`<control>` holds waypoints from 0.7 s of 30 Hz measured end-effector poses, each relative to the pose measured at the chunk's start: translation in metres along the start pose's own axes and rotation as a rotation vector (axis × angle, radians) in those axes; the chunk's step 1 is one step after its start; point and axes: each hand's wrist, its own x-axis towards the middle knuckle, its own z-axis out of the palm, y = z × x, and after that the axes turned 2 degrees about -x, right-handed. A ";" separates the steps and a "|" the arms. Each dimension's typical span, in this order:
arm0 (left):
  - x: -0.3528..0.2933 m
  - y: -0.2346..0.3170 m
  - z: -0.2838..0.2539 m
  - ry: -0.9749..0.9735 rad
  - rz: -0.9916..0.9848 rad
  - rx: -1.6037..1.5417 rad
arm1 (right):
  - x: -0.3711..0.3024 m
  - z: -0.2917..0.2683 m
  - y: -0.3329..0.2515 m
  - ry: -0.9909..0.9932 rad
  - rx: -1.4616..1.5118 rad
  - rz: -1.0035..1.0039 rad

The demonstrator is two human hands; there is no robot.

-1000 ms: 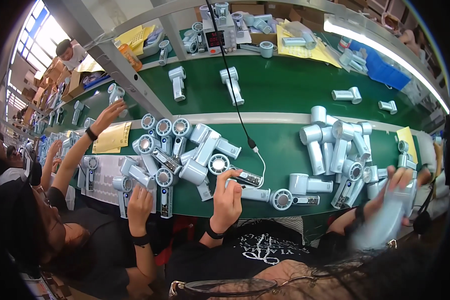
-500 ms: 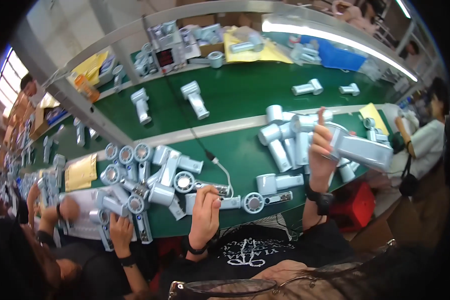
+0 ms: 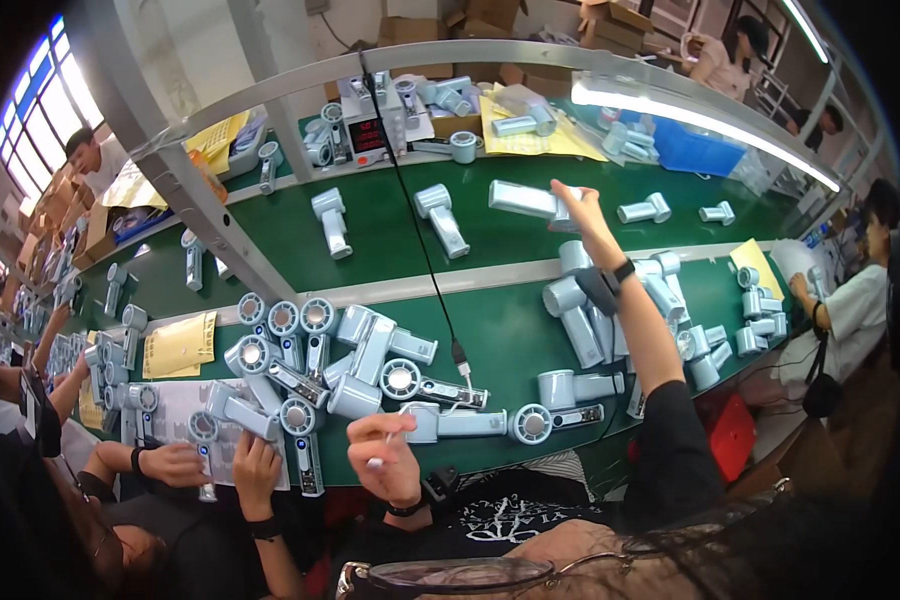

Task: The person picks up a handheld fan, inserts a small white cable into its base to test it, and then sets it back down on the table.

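Observation:
My right hand [image 3: 580, 212] is stretched out over the far green strip, its fingers wrapped round the head end of a pale blue handheld fan [image 3: 523, 199]; the fan's handle points left. Closer to me, my left hand [image 3: 384, 458] is raised at the table's near edge with its fingers curled. A small white tip shows between them, too small to name. Just beyond that hand lie a pale blue fan [image 3: 457, 423] and another fan [image 3: 532, 424] with its round grille up. A black cable [image 3: 432, 250] hangs down to a white lead [image 3: 464, 371] beside these fans.
Several fans [image 3: 368, 345] are heaped at centre-left, others [image 3: 573, 318] at right. Single fans [image 3: 442, 220] lie along the far green strip [image 3: 390, 190]. A metal post [image 3: 195, 205] rises at left. A co-worker's hands [image 3: 257, 465] work close by my left. A red box [image 3: 732, 437] stands at lower right.
My right hand has carried the fan from the near right up and left, over the far strip. My left hand has shifted slightly left and nearer me. The view has tilted.

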 end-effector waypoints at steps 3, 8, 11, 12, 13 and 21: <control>0.003 0.008 -0.024 0.071 0.177 0.122 | 0.075 0.036 0.057 0.112 -0.465 0.190; 0.009 0.033 -0.046 0.179 0.272 0.215 | 0.073 0.100 0.040 0.099 -0.890 0.217; 0.014 0.034 -0.049 0.176 0.267 0.238 | 0.046 0.149 0.038 0.250 -1.146 -0.707; 0.017 0.036 -0.047 0.126 0.257 0.254 | 0.030 0.168 0.032 -0.005 -1.138 -0.673; 0.021 0.037 -0.043 0.074 0.247 0.263 | 0.021 0.178 0.025 -0.252 -1.122 -0.630; 0.020 0.043 -0.037 -0.015 0.196 0.445 | -0.041 0.162 -0.034 -0.379 -0.914 -0.385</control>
